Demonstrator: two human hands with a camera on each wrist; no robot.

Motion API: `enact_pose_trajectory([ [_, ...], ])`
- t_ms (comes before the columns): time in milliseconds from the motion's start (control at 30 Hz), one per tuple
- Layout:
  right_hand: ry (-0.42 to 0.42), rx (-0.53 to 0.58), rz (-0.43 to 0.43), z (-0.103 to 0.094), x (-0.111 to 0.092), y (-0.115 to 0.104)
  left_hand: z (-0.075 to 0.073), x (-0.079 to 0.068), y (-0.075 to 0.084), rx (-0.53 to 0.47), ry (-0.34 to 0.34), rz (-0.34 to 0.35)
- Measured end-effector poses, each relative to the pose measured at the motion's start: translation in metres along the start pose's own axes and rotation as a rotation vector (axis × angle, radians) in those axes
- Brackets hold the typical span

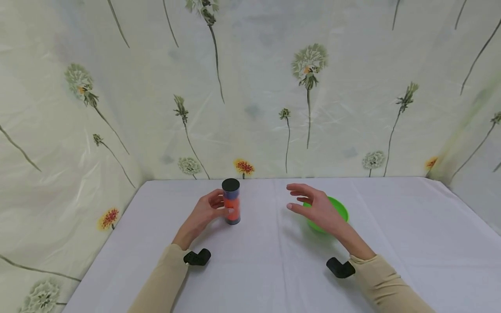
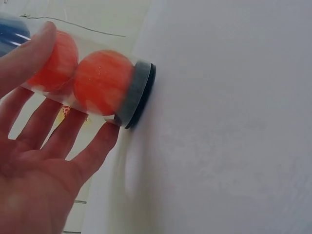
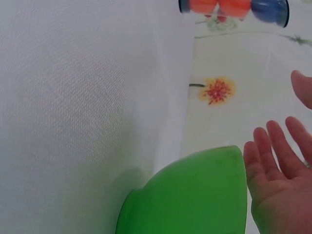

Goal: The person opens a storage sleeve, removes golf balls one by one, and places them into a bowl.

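Note:
My left hand (image 1: 205, 211) grips a clear tube (image 1: 232, 202) with dark caps at both ends, its thumb on the near side and its fingers behind. The tube is upright; two orange balls (image 2: 103, 82) and a blue ball (image 3: 265, 9) above them show through its wall. Whether its lower cap (image 2: 139, 95) touches the table, I cannot tell. A green bowl (image 1: 339, 208) stands to the right on the table. Over the bowl's left side hovers my right hand (image 1: 318, 211), fingers spread and holding nothing; in the head view it hides part of the bowl.
A white cloth covers the table (image 1: 270, 269). Behind it and at both sides hangs a flower-patterned sheet (image 1: 254, 78). Black wrist cameras (image 1: 197, 257) sit by both cuffs.

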State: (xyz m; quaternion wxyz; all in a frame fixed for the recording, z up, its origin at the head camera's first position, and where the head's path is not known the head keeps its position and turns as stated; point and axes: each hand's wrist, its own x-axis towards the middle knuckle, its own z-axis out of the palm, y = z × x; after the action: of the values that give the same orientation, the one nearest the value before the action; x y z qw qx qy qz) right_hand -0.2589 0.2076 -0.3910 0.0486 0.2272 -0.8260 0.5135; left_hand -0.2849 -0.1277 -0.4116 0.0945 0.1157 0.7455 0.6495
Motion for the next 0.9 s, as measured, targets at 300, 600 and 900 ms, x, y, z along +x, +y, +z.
enact_pose_trajectory([
  [300, 0.006, -0.035, 0.008, 0.002, 0.001, -0.002, 0.002, 0.000, 0.009, 0.057, -0.013, 0.042],
  [600, 0.013, -0.049, 0.021, 0.007, 0.003, -0.009, 0.005, 0.006, 0.003, 0.113, -0.037, 0.087],
  [900, 0.010, -0.002, 0.019, 0.013, 0.007, -0.018, 0.013, 0.008, 0.008, 0.172, -0.054, 0.108],
])
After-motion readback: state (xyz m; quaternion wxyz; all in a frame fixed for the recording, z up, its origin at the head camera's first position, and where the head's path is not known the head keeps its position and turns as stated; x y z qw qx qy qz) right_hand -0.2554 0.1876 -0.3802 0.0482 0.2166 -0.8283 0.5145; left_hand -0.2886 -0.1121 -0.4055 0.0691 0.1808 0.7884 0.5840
